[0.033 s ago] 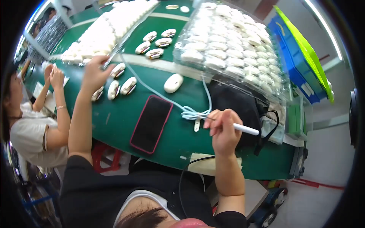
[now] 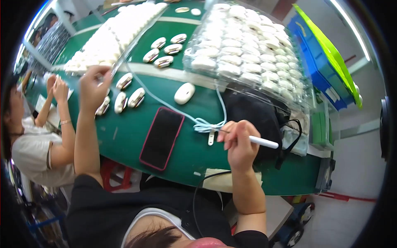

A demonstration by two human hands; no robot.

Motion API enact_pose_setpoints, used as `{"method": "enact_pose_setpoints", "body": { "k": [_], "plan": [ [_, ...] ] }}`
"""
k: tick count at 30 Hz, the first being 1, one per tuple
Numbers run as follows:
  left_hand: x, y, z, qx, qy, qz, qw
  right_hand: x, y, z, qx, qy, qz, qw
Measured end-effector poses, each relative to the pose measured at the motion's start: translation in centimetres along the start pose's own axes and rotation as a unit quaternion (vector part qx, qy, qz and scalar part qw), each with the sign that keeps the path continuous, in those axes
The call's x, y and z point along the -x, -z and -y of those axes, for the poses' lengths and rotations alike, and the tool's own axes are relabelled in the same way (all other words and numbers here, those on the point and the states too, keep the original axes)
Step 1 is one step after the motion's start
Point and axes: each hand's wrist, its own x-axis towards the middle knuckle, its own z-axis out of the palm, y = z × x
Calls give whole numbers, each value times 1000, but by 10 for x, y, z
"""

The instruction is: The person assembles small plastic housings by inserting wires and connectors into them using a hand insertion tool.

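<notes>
My right hand is closed around a slim white pen-like tool with a thin dark tip, held above the table. Beside that tip lies a coiled pale blue cable with a small white tag. At the left, my left hand is raised with bent fingers, smeared by motion; whether it holds anything is unclear. Close to it lie several white oval devices with dark and metallic sides. A single white oval shell sits near the middle, beyond a phone with a red-pink edge.
Clear plastic trays of white shells stand at far left and far right. More oval devices lie between them. A black bag rests near my right hand, with blue bins beyond. A co-worker sits at left.
My left hand has shifted a little left and down, its fingers more bent. The right hand keeps its grip on the pen-like tool. The whole view has shifted slightly.
</notes>
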Motion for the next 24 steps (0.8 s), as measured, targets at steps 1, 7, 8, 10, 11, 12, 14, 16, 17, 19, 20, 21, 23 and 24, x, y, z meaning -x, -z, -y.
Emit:
{"method": "enact_pose_setpoints", "body": {
  "k": [1,7,8,10,11,12,14,16,17,19,20,21,23,24],
  "plan": [
    [0,22,-44,-31,-65,-30,997,0,1,-5,-23,8,2,1000],
    [-140,-102,-185,105,-340,97,930,7,-1,6,18,-19,17,1000],
    [-166,-145,-191,17,-335,143,931,4,-3,12,63,-33,30,997],
    [-216,-240,-192,-19,-352,194,916,2,-6,13,69,-39,33,996],
    [-232,-274,-194,-30,-348,229,909,1,-2,13,76,-40,32,996],
    [-248,-309,-186,-73,-339,221,912,0,-3,11,66,-48,27,996],
    [-257,-341,-207,-106,-301,253,913,-2,4,7,71,-60,8,996],
    [-264,-364,-212,-113,-283,267,914,-1,8,0,62,-78,-9,995],
    [-273,-372,-212,-156,-272,294,903,-4,7,1,64,-75,-12,995],
    [-270,-378,-218,-194,-266,328,886,-5,5,8,59,-63,-42,995],
    [-271,-374,-218,-174,-267,320,892,-5,6,8,61,-61,-49,995],
    [-271,-369,-221,-154,-268,312,899,-5,8,9,61,-61,-53,995],
    [-267,-348,-221,-96,-234,231,940,-3,8,5,43,-68,-54,995],
    [-251,-315,-231,-3,-235,204,950,-3,8,6,45,-66,-60,995]
  ]
}}
